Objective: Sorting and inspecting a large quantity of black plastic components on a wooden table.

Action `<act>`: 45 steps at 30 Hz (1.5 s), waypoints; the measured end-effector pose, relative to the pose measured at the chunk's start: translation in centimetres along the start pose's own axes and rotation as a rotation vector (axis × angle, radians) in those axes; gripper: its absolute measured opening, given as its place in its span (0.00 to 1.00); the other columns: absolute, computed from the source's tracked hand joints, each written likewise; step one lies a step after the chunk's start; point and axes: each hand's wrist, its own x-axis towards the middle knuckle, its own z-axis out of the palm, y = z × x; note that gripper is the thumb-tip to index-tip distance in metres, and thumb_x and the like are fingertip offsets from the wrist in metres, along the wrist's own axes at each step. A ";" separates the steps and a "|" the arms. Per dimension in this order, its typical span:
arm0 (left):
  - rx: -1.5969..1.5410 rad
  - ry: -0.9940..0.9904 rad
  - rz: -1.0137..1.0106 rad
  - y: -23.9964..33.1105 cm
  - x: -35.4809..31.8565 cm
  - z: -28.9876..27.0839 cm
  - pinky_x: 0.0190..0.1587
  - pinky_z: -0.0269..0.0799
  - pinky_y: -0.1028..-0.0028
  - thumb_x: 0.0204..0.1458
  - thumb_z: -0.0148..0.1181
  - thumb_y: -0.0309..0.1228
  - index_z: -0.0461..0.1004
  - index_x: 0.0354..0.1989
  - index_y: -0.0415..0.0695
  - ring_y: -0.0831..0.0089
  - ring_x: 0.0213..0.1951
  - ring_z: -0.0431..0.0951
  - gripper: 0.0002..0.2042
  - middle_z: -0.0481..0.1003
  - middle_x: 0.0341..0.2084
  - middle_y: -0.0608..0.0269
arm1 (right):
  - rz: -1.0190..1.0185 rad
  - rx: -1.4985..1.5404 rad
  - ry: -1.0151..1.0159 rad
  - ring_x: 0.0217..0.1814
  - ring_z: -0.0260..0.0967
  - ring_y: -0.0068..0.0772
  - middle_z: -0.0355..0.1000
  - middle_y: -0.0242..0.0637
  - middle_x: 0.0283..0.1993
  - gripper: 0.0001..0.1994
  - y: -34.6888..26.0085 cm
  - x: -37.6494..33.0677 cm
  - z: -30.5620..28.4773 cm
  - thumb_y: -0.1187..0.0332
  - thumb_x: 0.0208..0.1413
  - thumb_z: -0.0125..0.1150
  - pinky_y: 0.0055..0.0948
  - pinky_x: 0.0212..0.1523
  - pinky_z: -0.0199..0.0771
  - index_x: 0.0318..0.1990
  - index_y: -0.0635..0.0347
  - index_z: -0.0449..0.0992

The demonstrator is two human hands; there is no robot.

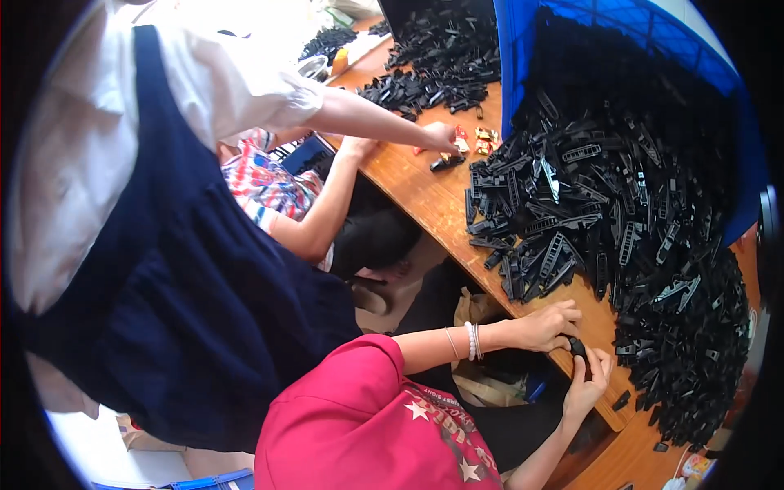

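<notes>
My left hand, with bracelets on its wrist, is closed on a small black plastic part at the table's near edge. The fingers of my right hand pinch the same part from the lower side, thumb and forefinger around it. My fingers partly cover it, so its exact shape cannot be made out. Just beyond my hands spreads a big heap of black plastic parts, many long and slotted. One loose black part lies beside my right hand on the wooden table.
A tipped blue bin holds part of the heap. To the left, a standing person in a navy apron reaches to small wrapped packets. Someone in a patterned shirt sits beyond. A second black pile lies farther back.
</notes>
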 end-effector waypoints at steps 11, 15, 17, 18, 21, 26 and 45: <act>0.049 0.131 0.017 2.6 -2.6 -0.9 0.42 0.71 0.63 0.41 0.74 0.43 0.74 0.46 0.38 0.55 0.41 0.72 0.27 0.70 0.35 0.54 | 0.348 0.594 -0.084 0.38 0.75 0.26 0.69 0.37 0.45 0.12 -0.5 -4.8 -1.2 0.83 0.54 0.59 0.19 0.37 0.74 0.47 0.73 0.74; 0.085 0.113 0.025 3.8 -4.4 -2.7 0.42 0.73 0.63 0.40 0.75 0.40 0.75 0.42 0.39 0.54 0.39 0.76 0.24 0.75 0.37 0.53 | 0.229 0.303 -0.237 0.42 0.75 0.26 0.71 0.39 0.47 0.13 -1.0 -5.6 0.2 0.85 0.53 0.61 0.20 0.41 0.77 0.47 0.73 0.77; 0.168 0.214 -0.007 4.0 -5.1 -3.5 0.38 0.74 0.65 0.43 0.72 0.28 0.77 0.36 0.39 0.56 0.35 0.77 0.13 0.77 0.32 0.55 | 0.285 0.366 -0.199 0.45 0.74 0.24 0.71 0.38 0.48 0.14 -1.4 -5.9 1.6 0.86 0.52 0.60 0.19 0.43 0.75 0.48 0.73 0.76; 0.190 0.305 -0.020 3.8 -5.5 -4.0 0.37 0.73 0.66 0.44 0.70 0.22 0.78 0.33 0.39 0.58 0.34 0.77 0.08 0.77 0.29 0.56 | 0.241 0.401 -0.188 0.44 0.75 0.24 0.72 0.38 0.48 0.13 -1.7 -5.8 1.8 0.86 0.53 0.59 0.20 0.43 0.75 0.47 0.72 0.77; 0.349 0.490 -0.158 2.5 -6.1 -5.2 0.34 0.71 0.67 0.46 0.63 0.15 0.77 0.32 0.37 0.58 0.31 0.76 0.06 0.75 0.27 0.55 | 0.144 0.310 -0.093 0.41 0.76 0.26 0.75 0.39 0.42 0.08 -2.3 -5.4 1.2 0.83 0.55 0.58 0.20 0.38 0.73 0.42 0.71 0.79; 0.600 0.475 -0.200 1.6 -6.2 -7.8 0.45 0.69 0.60 0.40 0.55 0.12 0.75 0.45 0.38 0.53 0.41 0.71 0.20 0.71 0.40 0.51 | 0.080 -0.227 0.406 0.44 0.73 0.39 0.73 0.43 0.41 0.05 -0.7 -3.8 -2.4 0.77 0.58 0.57 0.34 0.45 0.73 0.39 0.67 0.78; 0.339 0.599 -0.340 -0.4 -3.2 -14.9 0.27 0.66 0.74 0.49 0.65 0.20 0.73 0.33 0.38 0.75 0.24 0.69 0.06 0.71 0.27 0.62 | 0.192 -0.547 0.447 0.51 0.70 0.53 0.72 0.50 0.49 0.13 2.6 -2.4 -3.3 0.74 0.60 0.56 0.43 0.51 0.70 0.53 0.64 0.72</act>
